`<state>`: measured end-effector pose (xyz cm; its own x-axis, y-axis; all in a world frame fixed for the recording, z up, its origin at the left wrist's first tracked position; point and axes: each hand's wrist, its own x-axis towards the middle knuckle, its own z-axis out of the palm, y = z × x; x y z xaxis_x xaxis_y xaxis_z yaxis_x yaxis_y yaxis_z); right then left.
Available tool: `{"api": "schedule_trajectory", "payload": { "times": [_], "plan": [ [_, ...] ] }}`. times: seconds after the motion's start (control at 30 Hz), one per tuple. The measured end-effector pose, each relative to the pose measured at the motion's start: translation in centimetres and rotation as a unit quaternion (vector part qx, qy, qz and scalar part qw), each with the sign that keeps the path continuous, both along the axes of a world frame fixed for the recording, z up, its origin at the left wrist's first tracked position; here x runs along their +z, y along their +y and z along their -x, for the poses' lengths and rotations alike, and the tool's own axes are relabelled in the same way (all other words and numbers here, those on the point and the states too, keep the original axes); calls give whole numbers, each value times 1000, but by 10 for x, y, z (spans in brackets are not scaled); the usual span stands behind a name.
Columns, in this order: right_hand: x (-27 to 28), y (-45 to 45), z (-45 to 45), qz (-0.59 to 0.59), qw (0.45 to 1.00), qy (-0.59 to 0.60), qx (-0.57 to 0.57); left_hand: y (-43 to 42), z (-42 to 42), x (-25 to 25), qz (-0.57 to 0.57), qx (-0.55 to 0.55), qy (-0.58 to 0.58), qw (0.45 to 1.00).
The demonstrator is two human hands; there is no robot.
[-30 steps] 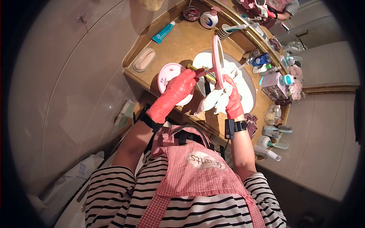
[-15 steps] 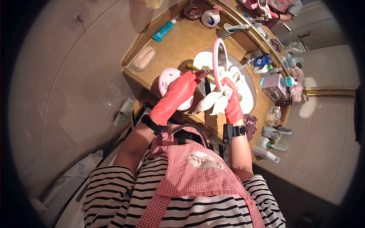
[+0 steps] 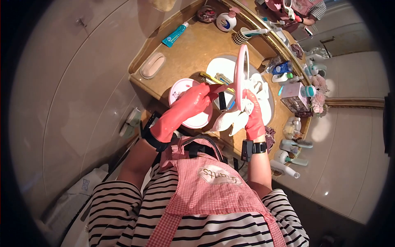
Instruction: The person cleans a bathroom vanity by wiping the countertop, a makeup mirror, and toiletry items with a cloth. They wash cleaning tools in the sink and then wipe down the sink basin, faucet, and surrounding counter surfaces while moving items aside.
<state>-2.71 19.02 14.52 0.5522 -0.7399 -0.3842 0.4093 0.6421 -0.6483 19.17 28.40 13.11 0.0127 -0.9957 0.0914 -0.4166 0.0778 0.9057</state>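
Both my hands wear pink-red rubber gloves. My left hand (image 3: 191, 101) is closed, its fingers at the back of a round pink-framed mirror (image 3: 240, 78) that stands nearly edge-on over the sink. My right hand (image 3: 255, 117) grips a bunched white cloth (image 3: 232, 121) against the lower mirror face. Part of the cloth hangs down towards me. Below my left hand sits a round pink-and-white container (image 3: 201, 120) with small printed figures. Behind the mirror, the white sink (image 3: 216, 66) holds a yellow stick-like item (image 3: 210, 77) and a dark one (image 3: 222, 101).
On the brown counter (image 3: 185, 57) lie a soap dish (image 3: 152, 66) and a toothpaste tube (image 3: 175, 35). A pump bottle (image 3: 226, 21) and a checkered cup (image 3: 240, 37) stand near the wall mirror. Bottles, a tissue box (image 3: 294, 95) and a hairbrush (image 3: 302, 143) line the right side.
The pink-framed mirror has shifted slightly right and down and turned more edge-on. My left hand has moved slightly left and down. My right hand still grips the cloth.
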Motion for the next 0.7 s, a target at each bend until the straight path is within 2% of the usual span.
{"api": "schedule_trajectory", "payload": {
  "times": [0.07, 0.1, 0.23, 0.3, 0.33, 0.4, 0.43, 0.47, 0.53, 0.57, 0.6, 0.63, 0.67, 0.7],
  "plan": [
    [7, 2, 1, 54, 995, 47, 64, 3, 3, 3, 33, 4, 87, 996],
    [2, 1, 1, 30, 996, 55, 56, 4, 0, 11, -31, -5, 35, 999],
    [-4, 5, -4, 45, 994, 75, 62, -3, 4, 0, -97, -15, 21, 995],
    [-17, 7, -10, 44, 994, 80, 54, -5, 8, -39, -1, 24, 41, 999],
    [-25, 6, -12, 56, 993, 96, 45, -7, 8, -47, 0, 14, 31, 999],
    [-22, 8, -15, 40, 994, 78, 61, -3, 12, -39, 42, 39, 41, 998],
    [-20, 9, -16, 24, 993, 69, 87, 5, 12, -35, -25, 29, 41, 998],
    [-20, 12, -17, 23, 995, 59, 79, -2, 6, -64, 40, -39, -5, 998],
    [-20, 15, -22, 41, 993, 106, 40, 2, -2, -61, 41, -28, 41, 998],
    [-17, 15, -24, 65, 990, 113, 56, 5, 4, -39, -66, 61, 294, 952],
    [-14, 15, -27, 66, 991, 104, 48, 2, -2, -38, -66, 55, 284, 955],
    [-11, 16, -30, 60, 992, 114, 12, -1, -9, -39, 11, 51, 159, 986],
    [6, 20, -36, 53, 990, 125, -25, -3, -15, -42, 89, 45, 32, 995],
    [39, 26, -45, 92, 979, 181, -19, -9, -21, -51, 108, 60, 53, 991]
  ]
}}
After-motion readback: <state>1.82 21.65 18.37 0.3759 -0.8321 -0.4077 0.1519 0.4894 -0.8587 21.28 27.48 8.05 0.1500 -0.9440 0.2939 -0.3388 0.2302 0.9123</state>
